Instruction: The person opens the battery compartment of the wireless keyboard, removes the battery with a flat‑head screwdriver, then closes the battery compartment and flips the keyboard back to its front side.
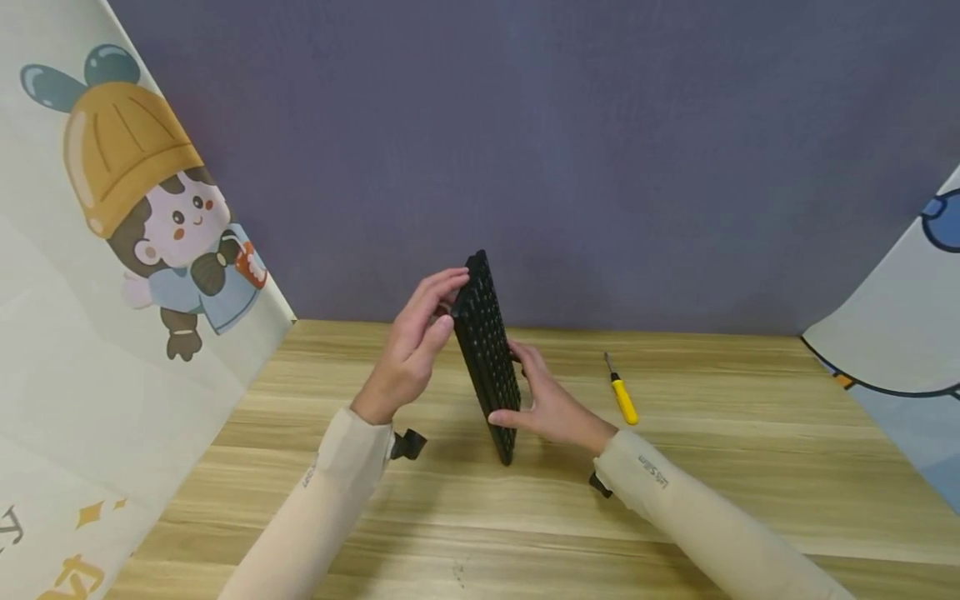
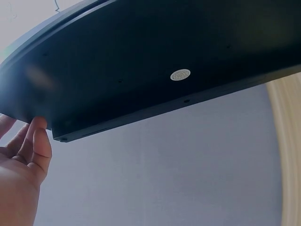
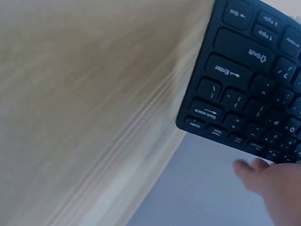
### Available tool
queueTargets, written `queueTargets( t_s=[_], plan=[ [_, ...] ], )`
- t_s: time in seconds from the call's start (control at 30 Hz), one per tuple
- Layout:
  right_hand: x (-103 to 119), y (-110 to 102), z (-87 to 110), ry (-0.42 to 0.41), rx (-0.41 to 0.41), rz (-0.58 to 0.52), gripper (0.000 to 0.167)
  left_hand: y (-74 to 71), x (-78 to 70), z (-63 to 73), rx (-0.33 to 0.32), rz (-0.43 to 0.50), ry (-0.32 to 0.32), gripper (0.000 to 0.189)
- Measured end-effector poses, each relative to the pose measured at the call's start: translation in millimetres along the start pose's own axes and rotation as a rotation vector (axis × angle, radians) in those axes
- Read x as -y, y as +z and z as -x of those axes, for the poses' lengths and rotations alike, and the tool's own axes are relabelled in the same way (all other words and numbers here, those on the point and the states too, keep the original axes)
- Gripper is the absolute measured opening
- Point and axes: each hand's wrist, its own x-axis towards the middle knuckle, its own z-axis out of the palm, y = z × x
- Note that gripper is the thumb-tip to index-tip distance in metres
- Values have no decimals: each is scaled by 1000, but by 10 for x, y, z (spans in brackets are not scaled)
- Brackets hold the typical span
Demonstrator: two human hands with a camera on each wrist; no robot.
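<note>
A black keyboard (image 1: 487, 358) is held steeply tilted above the wooden table, its keys facing right. At its upper end, the left hand (image 1: 405, 354) holds the edge between thumb and fingers. The right hand (image 1: 551, 400) grips it lower down, thumb on the near edge and fingers at the far edge. In the left wrist view the plain dark underside of the keyboard (image 2: 131, 70) carries an oval label (image 2: 180, 75), with left-hand fingertips at one edge. Keys such as Enter and Shift show in the right wrist view. Whether the lower end touches the table I cannot tell.
A screwdriver (image 1: 624, 400) with a yellow handle lies on the table (image 1: 720, 467) to the right of the right hand. A dark grey-purple panel (image 1: 525, 150) rises behind the table, and a white panel with a cartoon figure (image 1: 187, 217) stands at the left.
</note>
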Motion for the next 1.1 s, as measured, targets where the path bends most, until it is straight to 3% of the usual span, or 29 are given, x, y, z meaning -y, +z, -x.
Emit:
queueTargets(
  t_s=[0.1, 0.23, 0.4, 0.5, 0.73, 1.1],
  plan=[
    [9, -16, 7, 9, -10, 27, 104, 28, -10, -17, 4, -17, 17, 39],
    [35, -50, -5, -5, -35, 27, 105, 67, 129, -9, 9, -55, 25, 43],
    [76, -114, -50, -60, -71, -13, 109, 92, 200, -4, 12, -58, 51, 50],
    [135, -150, -69, -110, -88, -34, 111, 101, 206, -6, 18, -49, 61, 50],
    [510, -261, -22, -189, -103, -70, 111, 136, 157, -18, 42, -49, 48, 50],
    [590, -339, -16, -213, -119, -89, 108, 192, 155, -23, 45, -34, 43, 52]
  ],
)
